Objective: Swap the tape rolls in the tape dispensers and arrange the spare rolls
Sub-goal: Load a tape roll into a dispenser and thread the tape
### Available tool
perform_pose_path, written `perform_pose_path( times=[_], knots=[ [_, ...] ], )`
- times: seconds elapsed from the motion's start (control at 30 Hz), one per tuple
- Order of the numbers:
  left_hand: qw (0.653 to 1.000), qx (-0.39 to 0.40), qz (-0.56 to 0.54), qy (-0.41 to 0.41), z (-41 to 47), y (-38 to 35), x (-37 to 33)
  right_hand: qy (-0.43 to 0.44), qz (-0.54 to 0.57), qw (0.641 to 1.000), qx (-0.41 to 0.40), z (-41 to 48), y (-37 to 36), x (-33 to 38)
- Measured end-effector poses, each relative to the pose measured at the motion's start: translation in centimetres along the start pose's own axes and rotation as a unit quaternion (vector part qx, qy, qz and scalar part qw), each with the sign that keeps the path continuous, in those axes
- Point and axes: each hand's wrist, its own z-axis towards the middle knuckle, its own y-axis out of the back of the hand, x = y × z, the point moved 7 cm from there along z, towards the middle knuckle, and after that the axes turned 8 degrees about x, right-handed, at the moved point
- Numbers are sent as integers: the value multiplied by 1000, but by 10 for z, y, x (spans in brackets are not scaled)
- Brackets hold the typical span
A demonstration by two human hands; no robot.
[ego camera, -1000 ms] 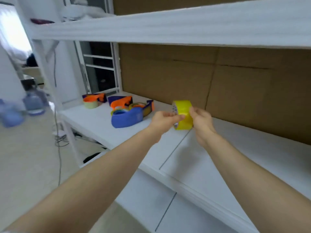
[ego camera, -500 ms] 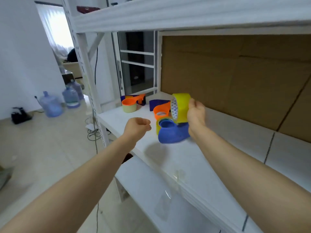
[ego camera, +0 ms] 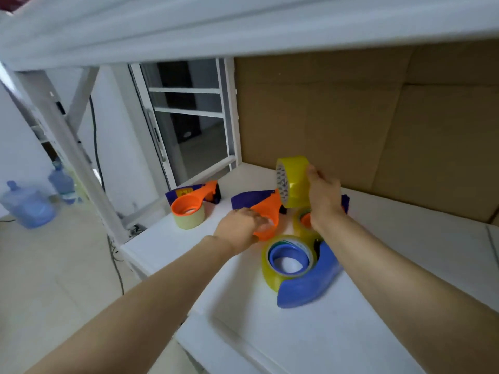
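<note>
My right hand (ego camera: 324, 195) alone is gripping the yellow roll (ego camera: 295, 182) now. My left fingers (ego camera: 258, 220) are reaching the orange dispenser (ego camera: 267, 209) for the swap; whether grasping, I cannot tell.

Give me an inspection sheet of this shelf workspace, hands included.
Surface: white shelf, cardboard behind it.
Job's things: yellow tape roll held up; middle orange dispenser; blue dispenser loaded with a yellow roll; left orange dispenser with a pale roll; another roll behind the right wrist.
Clutter: nothing seen.
Hands: right hand grips the yellow tape roll; left hand on the middle orange dispenser, grip unclear.
Cables: black cable beside the shelf post.
Surroundings: water bottles on the floor, window at left.
</note>
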Motion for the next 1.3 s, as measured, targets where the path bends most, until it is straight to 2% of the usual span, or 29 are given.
perform_pose_path(
  times=[0.07,0.17,0.23,0.3,0.37,0.47,0.53,0.6,0.67,0.73,0.93,1.07,1.3],
  knots=[
    [998,31,40,-37,15,-8,1,5,19,1000,-8,2,1,3],
    [996,63,-7,-63,27,0,-4,-17,6,999,-34,0,-1,2],
    [996,34,-44,-65,29,10,-8,-23,3,998,-63,-1,-5,1],
    [993,-34,-93,-71,26,18,1,-19,4,995,-98,0,-11,1],
    [971,-89,-211,-76,23,19,26,-21,-9,990,-137,-2,-21,0],
    [887,-106,-446,-62,42,27,69,-15,-8,982,-191,-7,-40,-3],
    [825,-70,-559,-28,53,30,87,-9,6,976,-217,-12,-52,-8],
    [745,-25,-666,-13,55,26,95,-26,26,973,-228,-19,-64,-17],
    [666,8,-745,-24,48,21,99,-42,62,971,-226,-27,-72,-26],
    [632,33,-773,-35,40,20,100,-49,99,969,-222,-34,-78,-32],
    [604,57,-795,-35,25,2,102,-61,175,957,-222,-57,-86,-48],
    [612,64,-787,-51,15,-9,105,-88,242,944,-206,-66,-89,-69],
    [650,57,-754,-77,-1,-17,105,-18,145,984,-105,-77,-107,-78]
  ],
)
